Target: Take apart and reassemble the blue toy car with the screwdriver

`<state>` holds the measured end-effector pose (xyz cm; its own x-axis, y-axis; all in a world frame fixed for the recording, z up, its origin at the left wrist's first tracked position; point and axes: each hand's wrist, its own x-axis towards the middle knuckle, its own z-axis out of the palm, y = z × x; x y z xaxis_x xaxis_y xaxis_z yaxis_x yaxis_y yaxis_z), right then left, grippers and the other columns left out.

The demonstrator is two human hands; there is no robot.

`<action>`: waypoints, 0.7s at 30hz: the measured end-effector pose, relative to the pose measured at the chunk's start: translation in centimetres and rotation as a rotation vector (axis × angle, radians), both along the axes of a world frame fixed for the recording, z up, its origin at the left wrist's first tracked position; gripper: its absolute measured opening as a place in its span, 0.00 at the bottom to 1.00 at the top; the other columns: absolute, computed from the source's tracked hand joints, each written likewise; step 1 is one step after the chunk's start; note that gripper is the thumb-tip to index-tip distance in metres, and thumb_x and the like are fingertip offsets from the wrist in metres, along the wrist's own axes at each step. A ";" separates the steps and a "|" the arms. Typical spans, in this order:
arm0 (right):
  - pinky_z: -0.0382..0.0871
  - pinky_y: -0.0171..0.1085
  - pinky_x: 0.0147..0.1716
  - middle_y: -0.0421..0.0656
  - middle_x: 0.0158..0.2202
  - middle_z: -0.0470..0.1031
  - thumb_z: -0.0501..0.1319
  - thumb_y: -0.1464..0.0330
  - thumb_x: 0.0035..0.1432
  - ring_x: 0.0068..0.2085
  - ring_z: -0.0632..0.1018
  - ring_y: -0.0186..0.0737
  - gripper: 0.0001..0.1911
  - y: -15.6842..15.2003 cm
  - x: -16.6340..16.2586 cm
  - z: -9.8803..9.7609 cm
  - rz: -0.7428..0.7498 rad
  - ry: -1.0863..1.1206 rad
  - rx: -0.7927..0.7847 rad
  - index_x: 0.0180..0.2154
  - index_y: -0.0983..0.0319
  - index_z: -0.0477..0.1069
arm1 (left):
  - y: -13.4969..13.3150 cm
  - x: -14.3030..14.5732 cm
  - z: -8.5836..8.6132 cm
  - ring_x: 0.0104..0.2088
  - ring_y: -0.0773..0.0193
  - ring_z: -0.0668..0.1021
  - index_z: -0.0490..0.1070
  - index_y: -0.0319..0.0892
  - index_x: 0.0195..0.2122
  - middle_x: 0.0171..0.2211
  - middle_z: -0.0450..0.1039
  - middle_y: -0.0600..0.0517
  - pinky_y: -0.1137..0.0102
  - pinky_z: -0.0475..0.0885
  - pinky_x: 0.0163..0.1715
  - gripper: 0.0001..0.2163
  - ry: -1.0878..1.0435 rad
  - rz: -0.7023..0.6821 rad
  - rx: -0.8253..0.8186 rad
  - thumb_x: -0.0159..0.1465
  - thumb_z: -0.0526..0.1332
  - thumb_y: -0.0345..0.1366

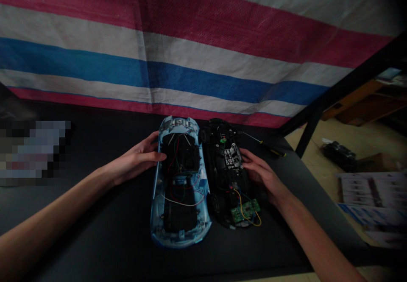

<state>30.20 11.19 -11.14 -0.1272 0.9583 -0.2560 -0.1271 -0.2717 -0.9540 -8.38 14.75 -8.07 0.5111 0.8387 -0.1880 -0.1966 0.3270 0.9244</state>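
A light-blue toy car body shell (202, 184) lies upside down on the black table, its inside with thin red, green and white wires facing up. My left hand (136, 161) grips its left edge, with the thumb over the rim. Close along its right side is a black toy car chassis (226, 174). My right hand (265, 174) holds the chassis by its right side; some fingertips are hidden. A green circuit board (244, 211) with a looped yellow wire sits at the chassis's near end.
Behind the chassis, on the right, lies a screwdriver (272, 149) with a dark handle and yellow bands. A striped plastic sheet (203, 61) hangs along the table's back edge. Down on the floor at right are a dark object (339, 154) and printed sheets (370, 193).
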 end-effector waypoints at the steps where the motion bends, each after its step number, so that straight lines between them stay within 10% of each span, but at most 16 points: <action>1: 0.76 0.44 0.46 0.40 0.62 0.80 0.71 0.62 0.58 0.57 0.82 0.53 0.29 0.0 0.0 0.0 0.000 -0.004 -0.001 0.61 0.49 0.76 | 0.0 0.0 0.0 0.60 0.48 0.80 0.65 0.52 0.67 0.61 0.77 0.48 0.58 0.76 0.58 0.34 -0.005 0.001 0.001 0.61 0.75 0.35; 21: 0.77 0.47 0.57 0.37 0.61 0.81 0.70 0.64 0.58 0.63 0.79 0.53 0.26 0.0 0.4 -0.3 -0.036 -0.041 0.020 0.58 0.47 0.78 | 0.3 -0.2 -0.9 0.53 0.55 0.82 0.69 0.53 0.64 0.57 0.80 0.50 0.64 0.78 0.52 0.31 -0.061 -0.004 -0.014 0.61 0.74 0.31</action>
<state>30.57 11.15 -11.45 -0.0824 0.9669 -0.2415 -0.0970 -0.2489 -0.9637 -8.59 15.02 -8.95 0.5255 0.8340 -0.1679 -0.2513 0.3407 0.9060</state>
